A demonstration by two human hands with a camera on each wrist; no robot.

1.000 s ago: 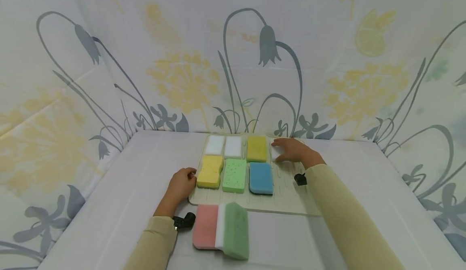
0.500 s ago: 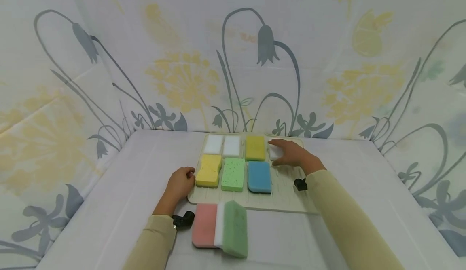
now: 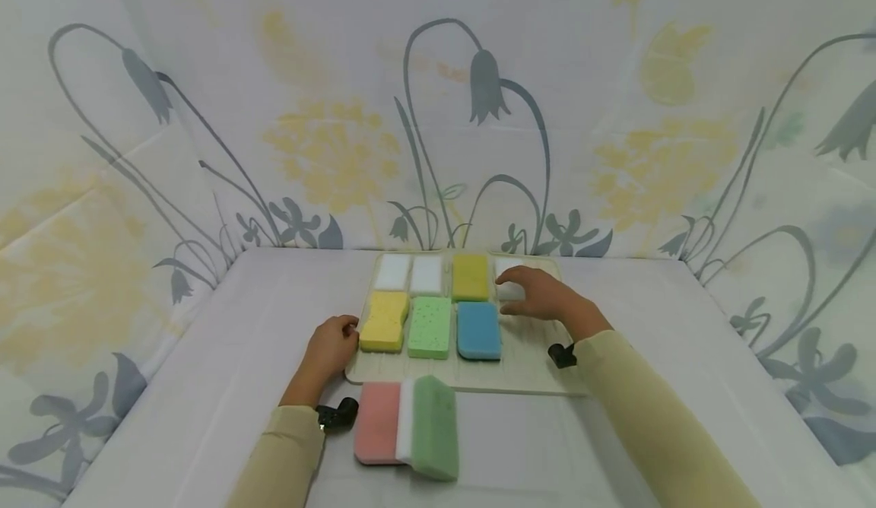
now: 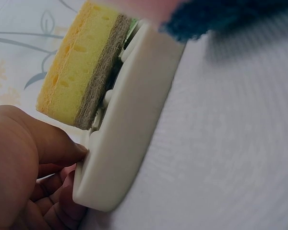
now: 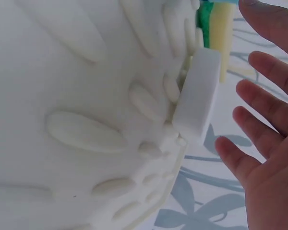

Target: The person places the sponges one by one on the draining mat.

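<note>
A cream ribbed mat [image 3: 530, 371] carries two rows of sponges. My left hand [image 3: 340, 334] holds the mat's left edge beside the wavy yellow sponge [image 3: 384, 321]. In the left wrist view the thumb [image 4: 62, 143] presses the mat's rim [image 4: 129, 124] with fingers curled under its corner, and the yellow sponge [image 4: 81, 62] stands just above. My right hand [image 3: 523, 295] hovers with straight fingers over a small white sponge [image 3: 508, 278] at the mat's back right. The right wrist view shows that white sponge [image 5: 197, 93] free of my right hand [image 5: 252, 110].
Also on the mat lie two white sponges [image 3: 409, 273], a yellow one [image 3: 470, 277], a speckled green one [image 3: 430, 327] and a blue one [image 3: 478, 330]. A pink, white and green sponge set [image 3: 407, 427] lies on the white table in front. Flowered curtain walls surround it.
My right hand has drawn back a little from the white sponge, uncovering more of it. The left hand stays on the mat's edge. The view has shifted slightly.
</note>
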